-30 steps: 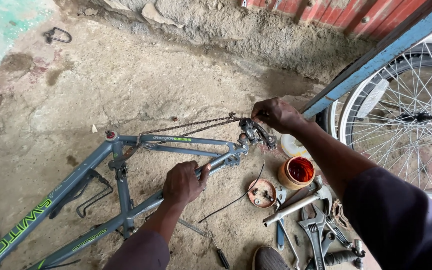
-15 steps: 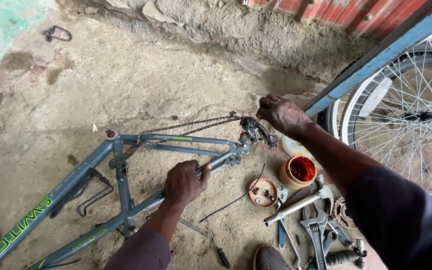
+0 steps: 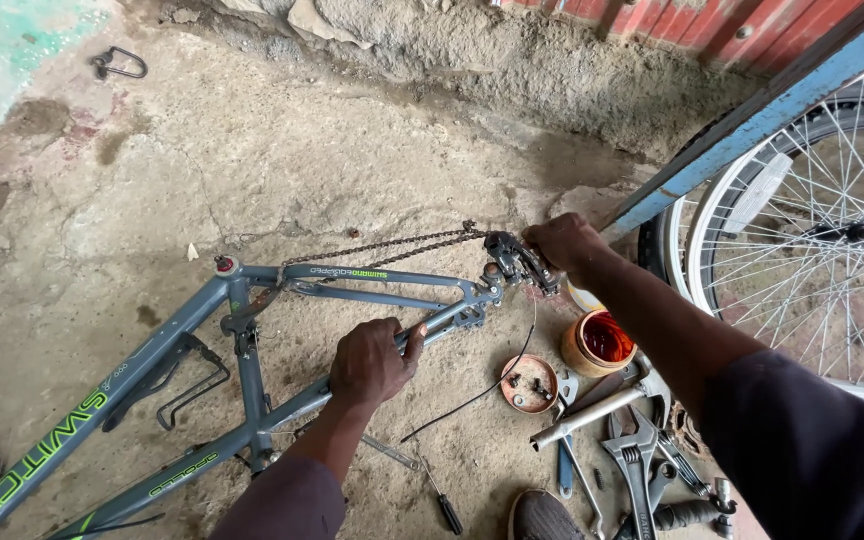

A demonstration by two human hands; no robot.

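Note:
A grey bicycle frame [image 3: 152, 345] with green lettering lies on the concrete floor. My left hand [image 3: 372, 360] grips one of its lower rear stays. My right hand [image 3: 567, 245] holds the black rear derailleur [image 3: 514, 262] at the frame's rear end. A rusty chain [image 3: 382, 248] stretches taut from the derailleur toward the frame's middle. A thin black cable [image 3: 482, 390] hangs from the derailleur down to the floor.
A small tub of orange grease [image 3: 600, 342] and a rusty lid with small parts [image 3: 529, 383] sit near the derailleur. Wrenches, pliers and a hammer [image 3: 632, 440] lie at lower right, a screwdriver [image 3: 440, 500] nearby. A spoked wheel [image 3: 812, 240] and blue bar [image 3: 752, 120] stand right.
My right hand and the derailleur have shifted slightly right and the chain is drawn tauter. My left hand keeps its grip on the stay.

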